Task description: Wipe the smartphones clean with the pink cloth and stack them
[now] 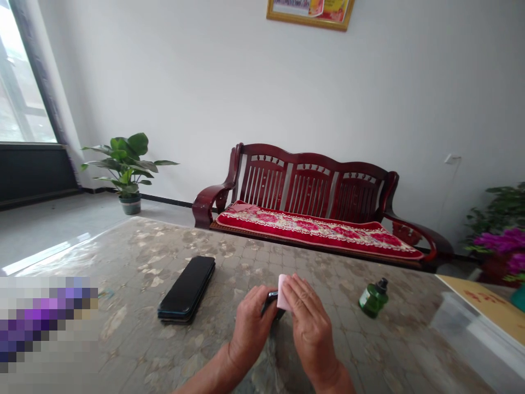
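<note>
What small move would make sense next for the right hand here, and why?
Probably a gentle wipe with the pink cloth along the dark phone-like object: the right hand holds the cloth over the object's edge, while the left hand grips it from the other side.

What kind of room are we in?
It looks like a sitting room, maybe in a home: there's a long wooden bench with a red flowered cover along its seat, and a leafy potted plant.

Left hand (251, 317) (curled) beside right hand (310, 313)
</note>
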`<move>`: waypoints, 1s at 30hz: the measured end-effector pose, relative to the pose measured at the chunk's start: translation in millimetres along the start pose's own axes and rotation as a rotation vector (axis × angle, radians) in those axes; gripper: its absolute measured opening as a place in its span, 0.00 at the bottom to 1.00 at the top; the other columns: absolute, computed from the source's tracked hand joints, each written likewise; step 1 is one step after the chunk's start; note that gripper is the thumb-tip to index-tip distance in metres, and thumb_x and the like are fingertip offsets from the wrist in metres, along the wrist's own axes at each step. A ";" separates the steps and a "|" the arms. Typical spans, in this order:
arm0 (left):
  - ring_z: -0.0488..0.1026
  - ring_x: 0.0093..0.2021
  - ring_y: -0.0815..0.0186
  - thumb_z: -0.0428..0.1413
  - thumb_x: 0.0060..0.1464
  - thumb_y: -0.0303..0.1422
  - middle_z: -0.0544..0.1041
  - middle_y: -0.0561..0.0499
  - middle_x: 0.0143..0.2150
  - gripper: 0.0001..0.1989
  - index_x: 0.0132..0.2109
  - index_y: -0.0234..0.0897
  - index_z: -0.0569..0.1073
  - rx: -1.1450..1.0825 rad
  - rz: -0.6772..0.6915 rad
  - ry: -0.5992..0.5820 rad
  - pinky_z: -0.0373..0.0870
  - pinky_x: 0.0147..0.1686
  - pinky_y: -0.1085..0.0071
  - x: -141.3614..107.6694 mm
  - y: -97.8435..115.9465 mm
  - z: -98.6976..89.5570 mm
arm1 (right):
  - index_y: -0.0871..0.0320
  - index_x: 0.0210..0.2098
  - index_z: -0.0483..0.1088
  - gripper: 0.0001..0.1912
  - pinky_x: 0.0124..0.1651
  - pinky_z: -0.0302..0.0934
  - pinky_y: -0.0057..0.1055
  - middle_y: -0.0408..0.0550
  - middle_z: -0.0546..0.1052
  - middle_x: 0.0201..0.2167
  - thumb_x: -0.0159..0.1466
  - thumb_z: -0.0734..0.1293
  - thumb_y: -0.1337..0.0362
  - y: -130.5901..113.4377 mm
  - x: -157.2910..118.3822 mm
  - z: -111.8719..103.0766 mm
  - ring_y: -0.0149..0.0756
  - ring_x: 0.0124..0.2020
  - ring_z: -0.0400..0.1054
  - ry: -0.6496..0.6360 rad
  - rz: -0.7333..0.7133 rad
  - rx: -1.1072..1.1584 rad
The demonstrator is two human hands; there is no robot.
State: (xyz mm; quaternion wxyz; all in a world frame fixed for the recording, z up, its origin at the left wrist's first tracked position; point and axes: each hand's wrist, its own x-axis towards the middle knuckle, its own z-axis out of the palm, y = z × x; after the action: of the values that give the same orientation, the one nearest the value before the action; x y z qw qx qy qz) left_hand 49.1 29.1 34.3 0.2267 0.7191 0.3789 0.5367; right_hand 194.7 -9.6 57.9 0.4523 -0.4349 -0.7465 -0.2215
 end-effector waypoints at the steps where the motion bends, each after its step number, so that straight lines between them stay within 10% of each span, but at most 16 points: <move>1: 0.72 0.33 0.64 0.54 0.59 0.33 0.76 0.53 0.31 0.06 0.38 0.39 0.75 0.009 0.005 0.000 0.67 0.34 0.71 0.0 0.2 -0.3 | 0.51 0.62 0.62 0.24 0.58 0.66 0.42 0.48 0.73 0.56 0.69 0.60 0.72 2.5 -1.6 1.8 0.41 0.57 0.68 0.012 0.050 0.030; 15: 0.73 0.32 0.65 0.56 0.57 0.34 0.76 0.53 0.32 0.06 0.39 0.39 0.76 -0.146 -0.113 0.082 0.69 0.34 0.73 -1.8 -6.3 3.2 | 0.57 0.51 0.75 0.22 0.49 0.70 0.42 0.54 0.78 0.47 0.65 0.64 0.50 5.8 -25.4 33.7 0.49 0.47 0.75 0.068 0.773 0.554; 30: 0.73 0.30 0.66 0.57 0.56 0.36 0.75 0.54 0.30 0.07 0.39 0.37 0.73 -0.177 -0.110 0.067 0.70 0.30 0.74 2.1 -13.6 3.9 | 0.54 0.50 0.75 0.16 0.49 0.69 0.33 0.51 0.80 0.44 0.68 0.61 0.59 21.7 -18.0 20.9 0.40 0.46 0.74 -0.085 0.565 0.442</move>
State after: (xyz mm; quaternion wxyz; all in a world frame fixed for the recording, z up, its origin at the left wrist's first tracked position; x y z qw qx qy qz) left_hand 48.9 39.3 24.3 0.3055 0.6562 0.3762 0.5784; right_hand 206.9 8.8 30.6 0.5474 -0.5245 -0.6449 0.0971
